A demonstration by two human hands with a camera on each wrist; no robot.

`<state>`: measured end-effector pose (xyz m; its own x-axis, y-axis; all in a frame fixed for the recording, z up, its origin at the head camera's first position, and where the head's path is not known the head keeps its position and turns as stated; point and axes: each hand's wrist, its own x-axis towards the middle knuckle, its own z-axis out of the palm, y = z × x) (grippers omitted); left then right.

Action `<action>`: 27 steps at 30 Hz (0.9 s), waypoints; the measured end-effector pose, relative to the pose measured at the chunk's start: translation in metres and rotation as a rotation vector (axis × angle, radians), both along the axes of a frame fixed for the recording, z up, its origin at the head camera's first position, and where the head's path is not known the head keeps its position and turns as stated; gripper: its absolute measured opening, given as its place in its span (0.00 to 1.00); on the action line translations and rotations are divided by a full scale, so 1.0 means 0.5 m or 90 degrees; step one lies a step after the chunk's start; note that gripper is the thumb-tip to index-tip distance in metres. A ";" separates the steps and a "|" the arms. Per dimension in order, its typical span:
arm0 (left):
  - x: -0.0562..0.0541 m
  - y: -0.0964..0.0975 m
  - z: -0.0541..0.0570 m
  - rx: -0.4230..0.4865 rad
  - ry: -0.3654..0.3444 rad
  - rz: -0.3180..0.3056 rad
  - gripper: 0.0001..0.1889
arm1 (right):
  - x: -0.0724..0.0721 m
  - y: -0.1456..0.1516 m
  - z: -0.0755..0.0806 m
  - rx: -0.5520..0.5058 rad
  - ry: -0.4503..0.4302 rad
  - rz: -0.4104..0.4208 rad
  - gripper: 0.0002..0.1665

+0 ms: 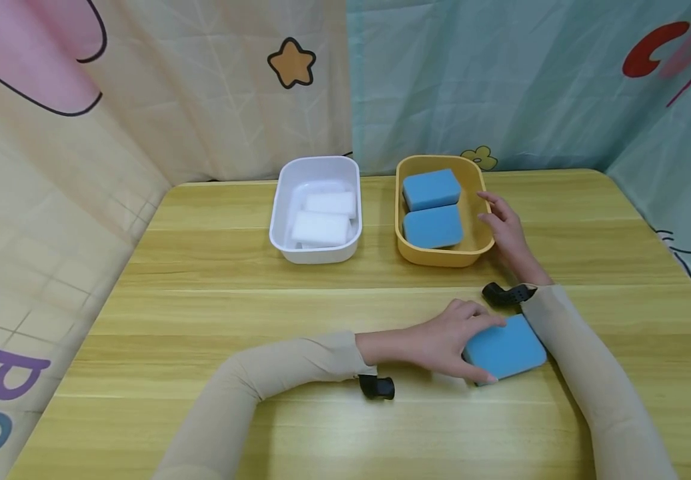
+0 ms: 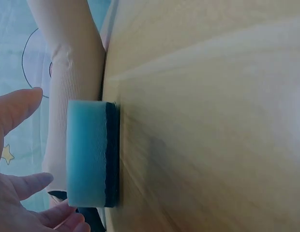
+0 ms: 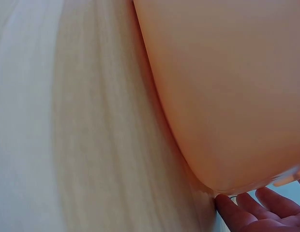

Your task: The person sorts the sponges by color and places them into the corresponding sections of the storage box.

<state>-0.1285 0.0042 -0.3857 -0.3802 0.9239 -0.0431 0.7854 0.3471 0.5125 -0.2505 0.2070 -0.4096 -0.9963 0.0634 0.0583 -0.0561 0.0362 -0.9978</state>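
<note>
A blue sponge (image 1: 506, 348) with a dark scouring layer underneath lies flat on the table between my forearms. My left hand (image 1: 446, 339) reaches over its left end, thumb and fingers spread apart. The left wrist view shows a gap between the thumb and the sponge (image 2: 88, 154); one lower fingertip is close to it, and I cannot tell whether it touches. At the right wall of a yellow bin (image 1: 441, 257), my right hand (image 1: 506, 233) holds the rim, with fingers (image 3: 268, 203) against the outside. Two blue sponges (image 1: 432, 189) lie inside that bin.
Left of the yellow bin stands a white bin (image 1: 315, 255) holding white sponges (image 1: 321, 228). Both are near the back edge of the wooden table (image 1: 201, 300). Printed curtains (image 1: 231, 100) hang behind and beside it. My right forearm (image 1: 585, 373) passes close beside the loose sponge.
</note>
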 end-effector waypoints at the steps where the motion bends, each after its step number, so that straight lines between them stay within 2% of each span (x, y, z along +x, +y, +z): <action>1: 0.002 0.000 0.001 -0.002 -0.001 -0.001 0.40 | 0.000 0.000 0.000 0.003 -0.003 -0.001 0.25; 12: 0.022 0.003 0.003 -0.049 0.007 0.015 0.41 | -0.002 0.000 0.003 0.000 -0.014 0.001 0.26; 20: 0.033 0.015 0.001 -0.092 0.052 0.029 0.43 | -0.002 0.000 -0.002 -0.005 0.004 0.004 0.26; 27: 0.033 0.017 -0.002 -0.091 0.057 0.034 0.41 | -0.002 0.002 0.002 0.007 -0.004 -0.001 0.26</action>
<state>-0.1122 0.0126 -0.3869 -0.4365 0.8894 -0.1361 0.8043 0.4535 0.3840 -0.2514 0.2078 -0.4088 -0.9965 0.0646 0.0521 -0.0492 0.0468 -0.9977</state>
